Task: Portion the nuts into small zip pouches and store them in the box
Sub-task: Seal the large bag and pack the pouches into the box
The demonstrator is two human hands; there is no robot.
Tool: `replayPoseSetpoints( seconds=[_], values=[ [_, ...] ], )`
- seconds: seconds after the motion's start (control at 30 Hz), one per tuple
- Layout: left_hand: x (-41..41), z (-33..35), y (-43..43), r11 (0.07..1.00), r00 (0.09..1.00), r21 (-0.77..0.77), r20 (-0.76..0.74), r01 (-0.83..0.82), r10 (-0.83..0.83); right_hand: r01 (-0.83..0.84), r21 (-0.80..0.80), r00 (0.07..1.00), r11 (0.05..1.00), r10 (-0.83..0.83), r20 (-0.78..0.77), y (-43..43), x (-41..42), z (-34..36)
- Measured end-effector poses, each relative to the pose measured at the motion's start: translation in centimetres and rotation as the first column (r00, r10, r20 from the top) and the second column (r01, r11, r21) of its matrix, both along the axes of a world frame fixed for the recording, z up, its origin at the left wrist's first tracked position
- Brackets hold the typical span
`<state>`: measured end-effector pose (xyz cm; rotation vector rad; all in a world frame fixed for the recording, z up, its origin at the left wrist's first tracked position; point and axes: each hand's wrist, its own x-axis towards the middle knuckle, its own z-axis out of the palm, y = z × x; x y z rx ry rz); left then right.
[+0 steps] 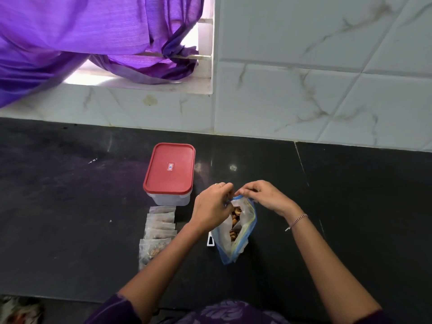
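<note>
Brown nuts (235, 220) lay inside a blue-edged zip bag (243, 239), which stood on the black counter (70, 230). We recorded the left hand (211, 206) and the right hand (266, 195) each pinching the bag's top rim with curled fingers. Small filled pouches (159, 230) lay overlapped in a row to the bag's left, running up to a clear box (171, 199) with its red lid (169, 169) on. Marble-patterned wall tiles (327, 90) stood behind the counter.
</note>
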<state>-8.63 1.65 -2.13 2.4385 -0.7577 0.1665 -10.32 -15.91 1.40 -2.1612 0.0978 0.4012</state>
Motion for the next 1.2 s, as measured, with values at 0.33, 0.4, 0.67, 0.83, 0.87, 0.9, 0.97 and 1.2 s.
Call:
replayPoseSetpoints(
  seconds=[0.33, 0.4, 0.67, 0.83, 0.87, 0.9, 0.97, 1.2],
  values=[
    [1.3, -0.5, 1.2, 0.857, 0.556, -0.413, -0.809, -0.309, -0.189, 0.39, 0.372, 0.893, 0.842, -0.248, -0.375, -0.6, -1.3, -1.8],
    [1.3, -0.3, 1.0, 0.896, 0.695, -0.382, -0.708, -0.227, -0.126, 0.427, 0.377, 0.883, 0.822, -0.288, -0.372, -0.3, -1.3, -2.1],
    [1.3, 0.1, 0.2, 0.983, 0.972, -0.176, -0.233, -0.055, 0.012, 0.383, 0.311, 0.895, 0.87, -0.267, -0.356, -0.4, -0.9, -1.4],
    [1.5, -0.3, 0.2, 0.979, 0.978, -0.195, -0.208, -0.055, 0.014, 0.187, 0.001, 0.981, 0.982, -0.187, 0.042, -0.3, -0.7, -1.3],
    [1.5, -0.4, 0.3, 0.976, 0.976, -0.213, -0.216, -0.052, 0.005, 0.158, -0.084, 0.979, 0.984, -0.144, 0.144, -0.2, -0.6, -1.3],
    [1.5, -0.5, 0.3, 0.969, 0.971, -0.244, -0.237, -0.038, -0.021, 0.155, -0.138, 0.967, 0.978, -0.121, 0.223, 0.0, -0.6, -1.3],
    [1.5, -0.3, 0.3, 0.93, 0.926, -0.368, -0.357, -0.017, -0.125, 0.187, -0.175, 0.94, 0.967, -0.124, 0.318, 0.3, -0.7, -0.9],
    [3.6, -0.7, 1.2, 0.846, 0.696, -0.505, -0.67, -0.172, -0.259, 0.133, -0.24, 0.941, 0.962, -0.046, 0.336, 0.4, -0.5, -0.3]
  ],
)
